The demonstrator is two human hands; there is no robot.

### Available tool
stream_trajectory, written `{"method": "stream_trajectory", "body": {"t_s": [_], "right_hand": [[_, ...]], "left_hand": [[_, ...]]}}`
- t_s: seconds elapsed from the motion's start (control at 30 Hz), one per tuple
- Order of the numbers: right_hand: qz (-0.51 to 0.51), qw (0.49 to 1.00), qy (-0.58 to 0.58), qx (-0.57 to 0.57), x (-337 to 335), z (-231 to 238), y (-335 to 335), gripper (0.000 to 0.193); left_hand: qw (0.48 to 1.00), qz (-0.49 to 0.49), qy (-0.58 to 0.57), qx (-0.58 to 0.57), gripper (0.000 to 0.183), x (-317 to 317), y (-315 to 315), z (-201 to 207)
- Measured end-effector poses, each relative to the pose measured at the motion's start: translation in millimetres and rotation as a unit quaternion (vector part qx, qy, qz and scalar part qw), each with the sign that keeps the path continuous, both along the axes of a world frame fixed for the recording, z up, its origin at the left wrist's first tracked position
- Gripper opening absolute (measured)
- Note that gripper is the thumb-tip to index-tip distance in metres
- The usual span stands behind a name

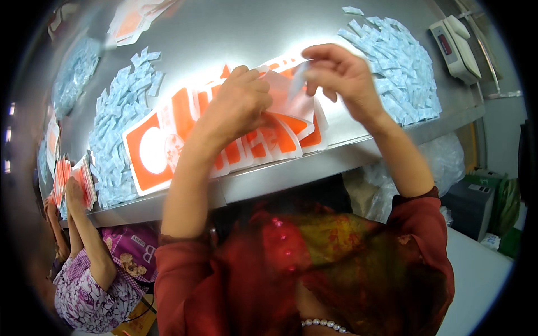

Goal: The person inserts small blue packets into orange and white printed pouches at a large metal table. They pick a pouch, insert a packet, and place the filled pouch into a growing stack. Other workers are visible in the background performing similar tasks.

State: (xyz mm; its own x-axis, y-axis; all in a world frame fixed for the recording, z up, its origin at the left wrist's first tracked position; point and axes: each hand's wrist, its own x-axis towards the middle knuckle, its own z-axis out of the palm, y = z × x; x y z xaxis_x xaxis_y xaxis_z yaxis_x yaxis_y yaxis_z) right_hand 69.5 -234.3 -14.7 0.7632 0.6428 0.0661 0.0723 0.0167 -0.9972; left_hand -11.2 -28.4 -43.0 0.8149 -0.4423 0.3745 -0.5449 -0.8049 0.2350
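Note:
My left hand (241,103) is closed on the upper edge of an orange-and-white flat pouch (291,103), whose pale film side is lifted. Just right of it, my right hand (347,78) pinches a small light-blue sachet (297,81) between thumb and fingers, blurred by motion. The sachet hangs over the raised film; whether it is inside the pouch I cannot tell. Beneath both hands, several more orange-and-white pouches (147,178) lie overlapping in a fanned row along the front of the metal table (246,33).
Light-blue sachets form a heap on the right (406,78) and another heap on the left (115,140). A white device with a display (455,49) stands far right. Beyond the left heap lies a clear bag of sachets (75,73). At left, a co-worker's hands (73,193) hold stacked pouches.

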Motion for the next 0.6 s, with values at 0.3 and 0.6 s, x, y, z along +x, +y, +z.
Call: {"method": "stream_trajectory", "body": {"t_s": [0.3,0.6], "right_hand": [[-0.020,0.962,-0.161,-0.218,-4.1,-9.0,1.6,0.038],[0.086,0.972,-0.079,-0.204,-24.0,-28.4,29.2,0.025]], "left_hand": [[0.999,0.020,0.020,-0.016,0.034,-4.7,-0.3,4.0],[0.997,0.044,-0.011,-0.059,0.058,-1.0,-4.1,10.7]]}}
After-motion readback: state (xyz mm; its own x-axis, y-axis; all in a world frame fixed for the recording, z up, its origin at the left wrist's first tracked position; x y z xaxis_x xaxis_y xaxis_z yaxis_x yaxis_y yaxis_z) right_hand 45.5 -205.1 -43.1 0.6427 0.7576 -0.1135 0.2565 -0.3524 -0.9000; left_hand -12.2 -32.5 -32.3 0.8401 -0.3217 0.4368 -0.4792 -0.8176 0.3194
